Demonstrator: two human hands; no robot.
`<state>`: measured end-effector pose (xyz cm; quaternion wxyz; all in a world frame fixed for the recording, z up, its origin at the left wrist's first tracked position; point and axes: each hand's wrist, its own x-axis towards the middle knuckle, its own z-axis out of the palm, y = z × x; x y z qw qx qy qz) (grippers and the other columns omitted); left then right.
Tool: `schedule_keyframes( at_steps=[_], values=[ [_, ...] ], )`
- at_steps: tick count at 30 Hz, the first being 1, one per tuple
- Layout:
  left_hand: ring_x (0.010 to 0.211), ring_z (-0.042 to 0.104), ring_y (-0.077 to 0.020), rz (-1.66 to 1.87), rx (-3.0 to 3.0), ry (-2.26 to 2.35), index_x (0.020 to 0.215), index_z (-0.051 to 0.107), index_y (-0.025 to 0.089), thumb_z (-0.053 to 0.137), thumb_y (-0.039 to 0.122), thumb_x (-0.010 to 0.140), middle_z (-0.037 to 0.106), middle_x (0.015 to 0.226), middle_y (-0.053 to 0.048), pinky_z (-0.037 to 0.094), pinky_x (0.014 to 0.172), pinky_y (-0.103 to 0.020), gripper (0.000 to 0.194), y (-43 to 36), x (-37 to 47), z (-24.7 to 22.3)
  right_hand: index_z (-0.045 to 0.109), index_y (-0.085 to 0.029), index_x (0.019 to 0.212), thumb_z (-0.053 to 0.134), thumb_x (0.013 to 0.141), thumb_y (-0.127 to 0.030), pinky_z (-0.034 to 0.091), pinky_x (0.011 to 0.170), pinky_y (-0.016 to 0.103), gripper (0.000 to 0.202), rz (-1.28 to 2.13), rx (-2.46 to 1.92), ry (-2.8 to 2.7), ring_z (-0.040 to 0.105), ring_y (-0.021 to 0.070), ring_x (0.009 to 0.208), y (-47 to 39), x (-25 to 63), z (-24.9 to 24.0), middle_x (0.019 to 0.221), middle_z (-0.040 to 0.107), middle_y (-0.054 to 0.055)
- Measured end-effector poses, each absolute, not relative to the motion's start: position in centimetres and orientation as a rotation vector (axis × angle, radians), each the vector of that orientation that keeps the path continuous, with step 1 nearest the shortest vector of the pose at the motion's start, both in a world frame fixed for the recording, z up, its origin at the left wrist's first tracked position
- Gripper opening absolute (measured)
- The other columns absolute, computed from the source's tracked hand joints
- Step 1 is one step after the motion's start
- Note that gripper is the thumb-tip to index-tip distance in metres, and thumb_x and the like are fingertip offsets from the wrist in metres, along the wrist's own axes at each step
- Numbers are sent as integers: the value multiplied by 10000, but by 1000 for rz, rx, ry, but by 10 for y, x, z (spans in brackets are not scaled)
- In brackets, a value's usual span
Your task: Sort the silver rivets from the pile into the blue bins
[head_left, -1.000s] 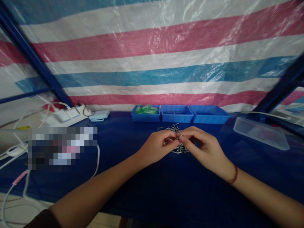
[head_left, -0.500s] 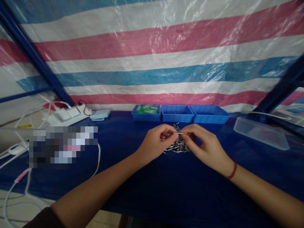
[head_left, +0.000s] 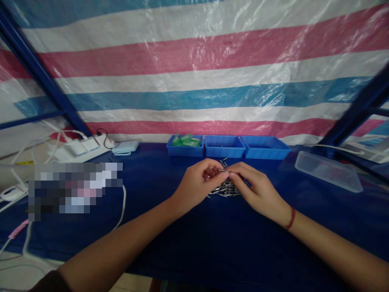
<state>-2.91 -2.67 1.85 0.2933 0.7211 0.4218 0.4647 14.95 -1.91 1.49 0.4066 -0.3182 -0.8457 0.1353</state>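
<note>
My left hand (head_left: 196,181) pinches a slim silver metal pin (head_left: 224,170) between thumb and forefinger. From the other side, the closed thumb and fingertips of my right hand (head_left: 261,186) meet the same pin, hiding much of it. Both hands hover over a loose pile of small shiny metal pins (head_left: 226,190) on the blue tabletop (head_left: 194,243). Their exact kind is too small to make out.
Behind the pile stand three blue bins: a left one (head_left: 185,151) with green plastic wrapping, a middle one (head_left: 225,152), a right one (head_left: 267,153). A clear plastic lid (head_left: 328,172) lies right. At left are a power strip (head_left: 88,148), a light-blue case (head_left: 125,148) and cables.
My right hand has closed in toward the left, covering more of the pin, which now shows less of its length. The whole view has shifted slightly.
</note>
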Motion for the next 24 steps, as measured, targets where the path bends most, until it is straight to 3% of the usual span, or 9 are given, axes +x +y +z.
schedule_keyframes(
  at_steps=[4, 10, 14, 18, 24],
  values=[
    [645, 571, -101, 1198, 2027, 1168, 999, 569, 169, 631, 286, 779, 640, 811, -7, 450, 595, -230, 257, -19, -33, 14, 611, -192, 920, 434, 907, -258, 462, 726, 319, 189, 63, -957, -2044, 599, 192, 793, 6, 153, 25, 870, 644, 70],
    [721, 577, -120, 1045, 2398, 1277, 1040, 569, 165, 501, 150, 815, 625, 915, -40, 472, 705, -274, 236, -6, -50, 9, 641, -147, 822, 428, 883, -243, 440, 672, 350, 242, -279, -1313, -2034, 604, 232, 729, 83, 158, 31, 802, 649, 118],
    [791, 572, -141, 900, 2548, 1322, 1006, 572, 146, 458, 55, 737, 599, 1003, -66, 468, 764, -293, 305, -2, -57, 9, 650, -124, 854, 457, 865, -267, 445, 667, 350, 241, -286, -1433, -2080, 617, 247, 749, 95, 153, 24, 841, 660, 140],
    [799, 569, -157, 744, 2636, 1338, 872, 599, 153, 454, 93, 736, 596, 922, -49, 464, 758, -295, 207, -3, -59, 11, 628, -137, 966, 481, 859, -302, 460, 689, 325, 246, -217, -1295, -2134, 624, 222, 778, 60, 151, 18, 860, 658, 97],
    [762, 585, -161, 582, 2672, 1407, 817, 608, 173, 483, 171, 742, 616, 815, -20, 449, 720, -286, 146, -4, -62, 14, 630, -173, 941, 488, 855, -296, 471, 622, 288, 207, 51, -1180, -2179, 614, 166, 671, 6, 156, 9, 819, 660, 47]
  ],
)
